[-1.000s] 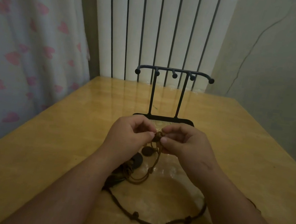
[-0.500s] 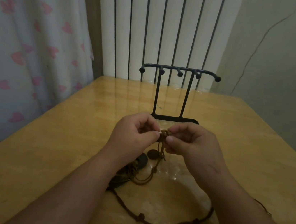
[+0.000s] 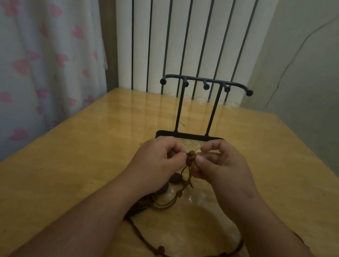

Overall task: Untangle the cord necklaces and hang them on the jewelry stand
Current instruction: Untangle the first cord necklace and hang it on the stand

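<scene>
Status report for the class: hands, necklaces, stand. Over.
Left hand and right hand pinch the tan cord knot. Dark knotted necklace lies slack on the table. Jewelry stand hooks bare, nothing blocking.

the hands point(image 3: 157, 162) point(image 3: 224, 168) have parted slightly, baring the knot point(image 3: 191, 155).

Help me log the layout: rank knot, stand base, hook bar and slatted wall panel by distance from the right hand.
1. knot, pinched by the right hand.
2. stand base, just beyond it.
3. hook bar, higher, behind.
4. slatted wall panel, past the table.
</scene>
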Tool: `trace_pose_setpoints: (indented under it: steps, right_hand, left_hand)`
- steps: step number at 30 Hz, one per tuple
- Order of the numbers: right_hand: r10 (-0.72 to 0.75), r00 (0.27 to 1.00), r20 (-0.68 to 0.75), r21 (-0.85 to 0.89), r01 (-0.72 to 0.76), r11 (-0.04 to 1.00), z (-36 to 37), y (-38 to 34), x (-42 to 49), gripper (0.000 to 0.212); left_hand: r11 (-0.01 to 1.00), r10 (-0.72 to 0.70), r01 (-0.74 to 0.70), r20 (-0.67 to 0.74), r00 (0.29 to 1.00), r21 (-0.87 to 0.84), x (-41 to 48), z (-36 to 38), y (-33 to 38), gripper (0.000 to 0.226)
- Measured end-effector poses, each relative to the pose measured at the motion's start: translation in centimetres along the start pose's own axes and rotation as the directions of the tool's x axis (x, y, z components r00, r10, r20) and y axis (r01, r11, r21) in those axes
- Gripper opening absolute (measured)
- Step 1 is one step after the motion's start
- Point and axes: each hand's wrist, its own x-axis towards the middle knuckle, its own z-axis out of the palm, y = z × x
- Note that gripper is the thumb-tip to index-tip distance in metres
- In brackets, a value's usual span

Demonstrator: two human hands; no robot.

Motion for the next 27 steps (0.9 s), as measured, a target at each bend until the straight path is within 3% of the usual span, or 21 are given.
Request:
trace_pose_setpoints:
  steps: [3,5,7,10,13,19,22,27]
  right_hand:
    - [-0.005,1.0,0.028,0.025,0.004,1.0,0.0,0.01,-0.11,0.01]
    - [-0.041,0.999,0.025,-0.053,0.042,0.998,0.09,-0.03,-0.18,0.008]
    - [-0.155,0.988,-0.005,-0.277,0.147,0.95,0.12,0.23,-0.13,0.012]
    - [-0.365,0.931,0.031,-0.57,0.316,0.759,0.21,0.42,-0.23,0.024]
    - [-0.445,0.893,0.073,-0.585,0.4,0.706,0.28,0.42,-0.29,0.015]
    - [-0.42,0.898,0.135,-0.684,0.391,0.616,0.18,0.54,-0.33,0.013]
    - [-0.388,0.916,0.104,-0.666,0.353,0.656,0.16,0.53,-0.32,0.012]
    - [-0.283,0.956,-0.077,-0.385,0.233,0.893,0.13,0.29,0.0,0.009]
  left_hand:
    - [0.991,-0.067,0.07,0.035,0.997,-0.11,-0.05,0.04,0.22,0.017]
    - [0.978,-0.11,0.12,0.065,0.992,-0.172,-0.04,-0.03,0.35,0.02]
    - [0.973,-0.13,0.143,0.082,0.988,-0.179,0.0,-0.03,0.41,0.021]
    - [0.978,-0.13,0.142,0.087,0.988,-0.153,0.06,0.03,0.37,0.021]
    - [0.979,-0.126,0.141,0.105,0.986,-0.145,0.03,0.03,0.32,0.022]
    - [0.978,-0.126,0.146,0.136,0.983,-0.149,0.01,0.06,0.35,0.024]
    - [0.978,-0.124,0.145,0.135,0.983,-0.152,0.0,0.06,0.36,0.023]
    - [0.974,-0.148,0.16,0.088,0.985,-0.158,0.12,0.21,0.33,0.02]
